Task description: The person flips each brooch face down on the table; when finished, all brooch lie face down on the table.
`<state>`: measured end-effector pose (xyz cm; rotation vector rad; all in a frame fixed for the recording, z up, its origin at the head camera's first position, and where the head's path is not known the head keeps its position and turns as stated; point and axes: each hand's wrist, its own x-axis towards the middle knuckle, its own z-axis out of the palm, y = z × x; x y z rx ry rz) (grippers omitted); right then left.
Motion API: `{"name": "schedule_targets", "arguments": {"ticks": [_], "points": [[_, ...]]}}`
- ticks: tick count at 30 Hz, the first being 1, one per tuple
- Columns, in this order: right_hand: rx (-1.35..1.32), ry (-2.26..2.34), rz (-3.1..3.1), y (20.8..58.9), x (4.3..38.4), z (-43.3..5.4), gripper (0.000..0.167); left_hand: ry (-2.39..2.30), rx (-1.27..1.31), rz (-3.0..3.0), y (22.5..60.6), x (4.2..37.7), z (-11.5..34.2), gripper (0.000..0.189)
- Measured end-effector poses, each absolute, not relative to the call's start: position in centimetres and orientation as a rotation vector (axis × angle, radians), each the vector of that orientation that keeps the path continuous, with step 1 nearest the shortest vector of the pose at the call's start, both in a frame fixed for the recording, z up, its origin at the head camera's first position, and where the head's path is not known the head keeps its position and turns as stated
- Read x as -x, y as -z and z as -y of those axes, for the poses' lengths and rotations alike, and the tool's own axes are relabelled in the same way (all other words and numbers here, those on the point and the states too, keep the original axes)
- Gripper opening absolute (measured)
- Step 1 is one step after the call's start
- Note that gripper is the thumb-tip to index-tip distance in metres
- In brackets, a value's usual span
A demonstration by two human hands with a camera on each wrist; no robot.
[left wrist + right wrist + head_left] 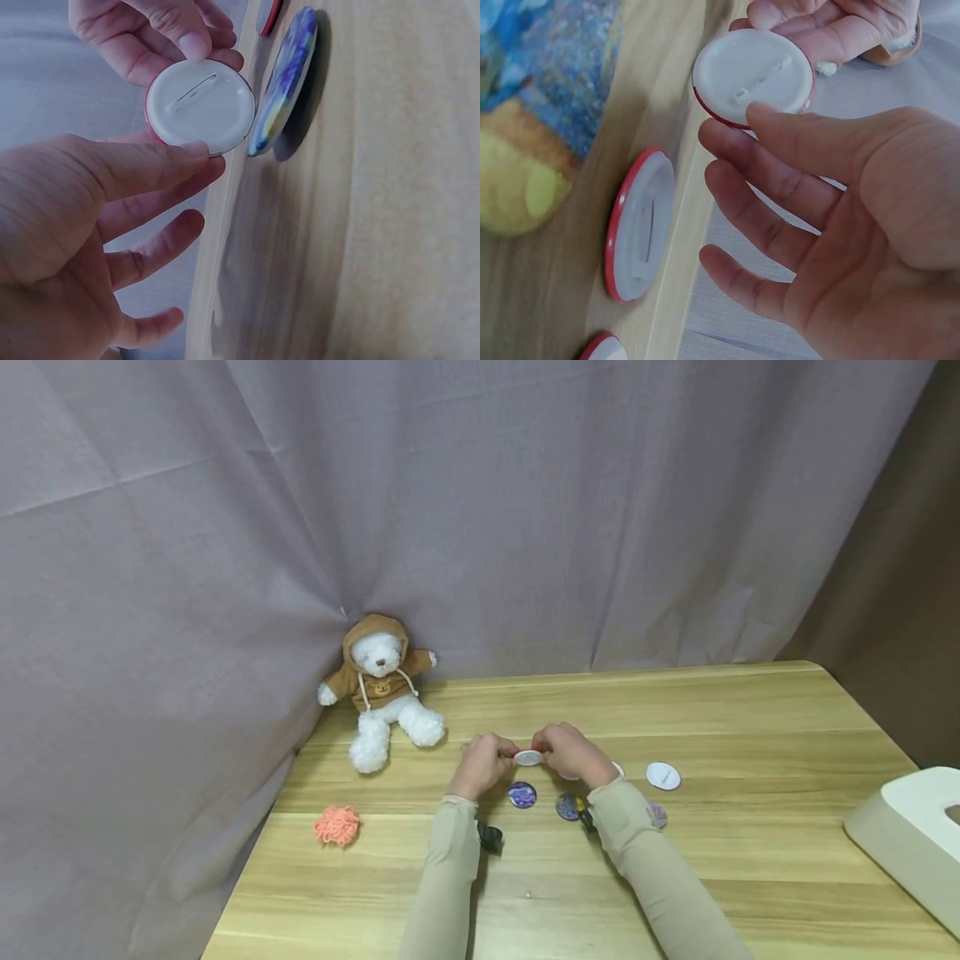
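A round pin badge (202, 112) is held between both hands, its white back with the safety pin facing the person and a red rim behind. My left hand (482, 765) pinches one edge between thumb and forefinger, the other fingers spread loosely. On the opposite edge, my right hand (573, 753) pinches with thumb and fingertips. Close below lies a blue-purple badge (522, 794), picture side up. Another blue and yellow badge (568, 807) lies beneath the right wrist. A red-rimmed badge (640, 225) rests back side up near the right hand.
A white teddy bear (378, 664) in a brown hoodie sits at the back left. Coral yarn (337, 826) lies on the left. Further right are a white-backed badge (663, 776) and a purple one (657, 815) partly behind the sleeve. A cream-coloured box (911, 835) stands at the right edge.
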<state>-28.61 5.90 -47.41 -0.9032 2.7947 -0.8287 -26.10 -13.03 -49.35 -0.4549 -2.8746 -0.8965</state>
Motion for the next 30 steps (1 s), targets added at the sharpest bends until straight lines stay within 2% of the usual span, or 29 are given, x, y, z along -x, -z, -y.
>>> {"name": "schedule_targets", "arguments": {"ticks": [12,23,30], "points": [[0.915,0.86,-2.843,48.1,28.7,-5.3,0.015,0.854,0.469,2.836,49.6,26.3,13.0,0.013],[0.864,0.81,-2.924,48.4,28.2,-4.7,0.017,0.774,0.432,2.903,49.8,26.6,12.6,0.03],[0.823,0.741,-2.924,48.3,28.2,-4.2,0.019,0.734,0.388,2.954,49.8,26.5,12.3,0.019]]}}
